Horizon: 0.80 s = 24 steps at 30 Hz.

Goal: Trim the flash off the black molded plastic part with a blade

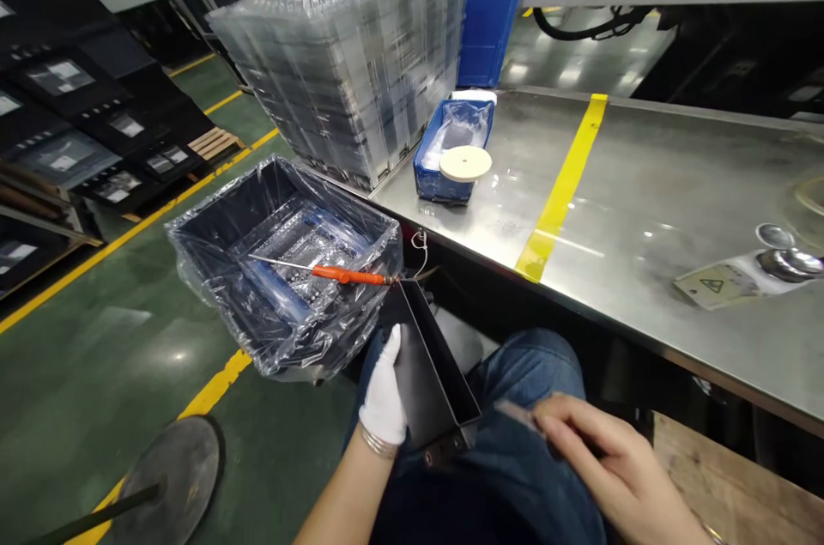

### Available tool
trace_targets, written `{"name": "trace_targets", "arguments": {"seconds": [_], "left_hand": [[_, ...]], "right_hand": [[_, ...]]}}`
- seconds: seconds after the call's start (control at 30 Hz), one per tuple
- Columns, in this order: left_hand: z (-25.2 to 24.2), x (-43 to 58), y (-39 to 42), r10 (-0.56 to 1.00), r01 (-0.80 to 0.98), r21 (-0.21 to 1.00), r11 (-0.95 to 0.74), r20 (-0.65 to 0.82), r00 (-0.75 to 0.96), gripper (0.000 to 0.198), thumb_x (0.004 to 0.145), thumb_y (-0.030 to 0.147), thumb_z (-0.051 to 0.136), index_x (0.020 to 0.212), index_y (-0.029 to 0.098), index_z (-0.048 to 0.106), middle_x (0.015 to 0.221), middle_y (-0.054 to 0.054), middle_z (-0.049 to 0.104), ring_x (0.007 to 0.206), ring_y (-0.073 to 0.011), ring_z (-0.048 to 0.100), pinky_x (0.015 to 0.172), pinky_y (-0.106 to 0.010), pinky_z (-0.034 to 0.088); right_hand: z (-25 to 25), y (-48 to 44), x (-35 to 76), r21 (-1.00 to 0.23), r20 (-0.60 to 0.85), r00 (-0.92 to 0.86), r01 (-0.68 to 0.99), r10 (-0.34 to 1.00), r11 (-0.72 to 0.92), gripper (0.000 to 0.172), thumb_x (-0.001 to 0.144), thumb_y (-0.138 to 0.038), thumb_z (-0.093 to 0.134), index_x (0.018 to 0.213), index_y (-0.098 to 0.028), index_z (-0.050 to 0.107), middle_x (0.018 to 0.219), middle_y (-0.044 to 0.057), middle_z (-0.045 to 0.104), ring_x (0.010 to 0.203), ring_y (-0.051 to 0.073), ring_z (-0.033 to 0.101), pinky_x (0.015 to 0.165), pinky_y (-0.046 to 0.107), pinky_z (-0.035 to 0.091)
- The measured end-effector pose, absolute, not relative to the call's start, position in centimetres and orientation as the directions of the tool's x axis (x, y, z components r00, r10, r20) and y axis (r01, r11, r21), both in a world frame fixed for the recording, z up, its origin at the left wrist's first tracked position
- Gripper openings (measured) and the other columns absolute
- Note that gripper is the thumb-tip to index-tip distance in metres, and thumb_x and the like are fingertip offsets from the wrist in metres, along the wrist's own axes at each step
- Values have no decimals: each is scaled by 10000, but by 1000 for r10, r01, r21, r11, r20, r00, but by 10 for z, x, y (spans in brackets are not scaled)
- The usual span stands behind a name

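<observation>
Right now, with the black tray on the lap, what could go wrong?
The left hand alone grips the black tray, tilted on the knee; it might slide off. The orange-handled tool lies loose across the plastic-lined bin and could roll in. The right hand shows motion blur, so its grip is unclear.

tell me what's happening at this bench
A seated person's white-gloved left hand holds a long black open-topped metal tray over their lap. Their bare right hand grips a blurred thin tool beside it. An orange-handled screwdriver lies across a plastic-lined black bin, next to the steel table.
</observation>
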<state>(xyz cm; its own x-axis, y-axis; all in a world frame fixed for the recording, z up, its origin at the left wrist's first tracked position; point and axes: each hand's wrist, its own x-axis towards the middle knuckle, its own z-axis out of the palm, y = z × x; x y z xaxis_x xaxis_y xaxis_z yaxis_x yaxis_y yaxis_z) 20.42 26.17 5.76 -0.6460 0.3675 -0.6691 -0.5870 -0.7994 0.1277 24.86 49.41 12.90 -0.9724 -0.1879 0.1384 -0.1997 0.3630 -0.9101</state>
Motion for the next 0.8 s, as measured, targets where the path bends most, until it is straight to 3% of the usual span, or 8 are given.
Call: {"name": "trace_targets", "arguments": {"seconds": [0.1,0.2,0.3,0.4,0.53,0.7,0.8], "left_hand": [[64,200,259,290,-518,113,-848,-719,-631,320,858,445,652,967,163,756,920,-58,780,1059,-250,693,1077,-386,464],[72,200,263,240,-453,135,-881,-697,-675,235,879,357,648,959,169,764,912,-25,783,909,-188,733,1052,-313,475],[79,200,266,233,-456,127,-881,-721,-652,269,901,365,619,871,145,770,839,-25,781,724,-147,736,887,-236,546],[86,200,267,211,-482,139,-865,-770,-602,394,923,449,557,860,122,769,825,-54,778,691,-168,735,728,-240,572],[94,198,267,192,-439,102,-893,-795,-576,407,956,397,517,788,117,760,748,-42,769,649,-142,725,841,-222,548],[91,196,264,280,-461,75,-884,-704,-652,531,972,491,426,820,115,769,764,-68,771,668,-150,721,969,-256,502],[86,197,260,302,-453,72,-889,-651,-696,473,973,467,430,905,154,778,780,-49,772,767,-160,728,1032,-294,464]], "right_hand": [[132,493,260,-837,243,-923,-355,-297,417,186,963,-305,575,803,-247,652,672,-33,671,585,102,640,593,158,523],[130,482,261,-757,338,-889,-451,-308,473,172,969,-286,564,840,-216,652,653,1,660,543,126,624,518,211,506],[128,472,260,-707,393,-851,-521,-348,478,218,989,-275,523,816,-206,634,605,0,621,497,124,590,451,230,454],[126,468,260,-714,370,-824,-547,-429,437,266,1004,-281,494,776,-207,608,568,-19,576,480,109,565,444,226,433],[127,465,261,-705,409,-847,-530,-341,471,164,985,-239,533,849,-196,613,613,-12,606,501,107,569,467,225,443],[127,465,268,-696,394,-817,-564,-422,444,242,1000,-319,515,806,-218,617,574,-31,596,490,107,590,470,209,459],[120,473,272,-789,334,-895,-437,-296,431,208,991,-343,529,843,-245,635,694,-22,686,585,115,655,560,170,526]]}}
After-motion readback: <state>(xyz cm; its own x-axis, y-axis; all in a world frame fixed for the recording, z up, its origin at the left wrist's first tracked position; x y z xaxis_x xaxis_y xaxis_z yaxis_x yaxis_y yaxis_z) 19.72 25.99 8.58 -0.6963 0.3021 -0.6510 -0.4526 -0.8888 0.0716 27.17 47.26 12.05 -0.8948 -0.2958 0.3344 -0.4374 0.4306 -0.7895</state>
